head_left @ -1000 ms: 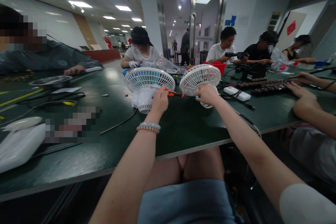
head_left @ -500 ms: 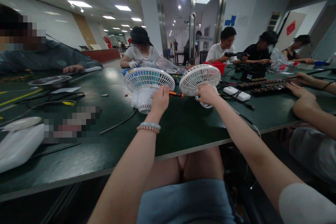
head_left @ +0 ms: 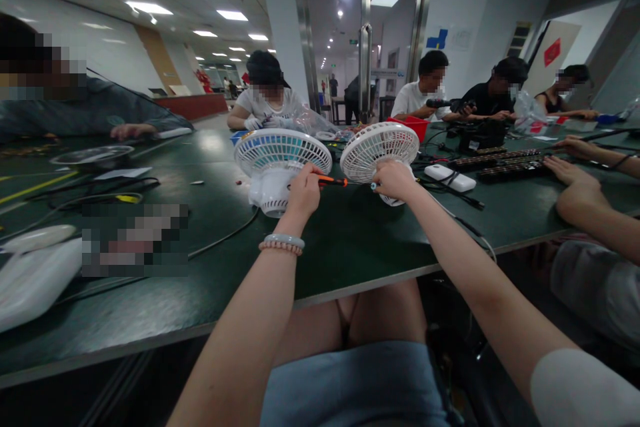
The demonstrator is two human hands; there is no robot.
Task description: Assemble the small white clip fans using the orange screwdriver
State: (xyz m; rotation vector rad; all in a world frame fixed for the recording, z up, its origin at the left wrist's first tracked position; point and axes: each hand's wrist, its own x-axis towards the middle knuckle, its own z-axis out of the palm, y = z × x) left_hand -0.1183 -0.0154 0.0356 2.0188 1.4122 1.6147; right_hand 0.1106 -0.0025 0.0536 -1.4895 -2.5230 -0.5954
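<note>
My left hand (head_left: 304,192) is closed around a screwdriver (head_left: 334,181) with an orange and black handle, its thin shaft pointing right. Just behind that hand a white fan (head_left: 273,183) stands on the table, its round grille facing away and upward. A second white fan (head_left: 367,150) is to its right. My right hand (head_left: 394,180) is closed in front of this second fan, pinching a small piece with a light-blue end (head_left: 373,187). The screwdriver's shaft reaches toward that piece; whether they touch I cannot tell. My right fingers partly hide the second fan's base.
The green table (head_left: 340,247) carries cables, a white power strip (head_left: 450,177) and dark strip-like parts (head_left: 510,165) on the right. A co-worker's hands (head_left: 575,177) rest near those. A metal dish (head_left: 93,155) lies left. Several people sit around the table; a red bin (head_left: 415,125) stands behind.
My left hand has turned slightly on the screwdriver, and the handle's dark end now shows at its left. My right hand and both fans keep their places. The view has shifted a little.
</note>
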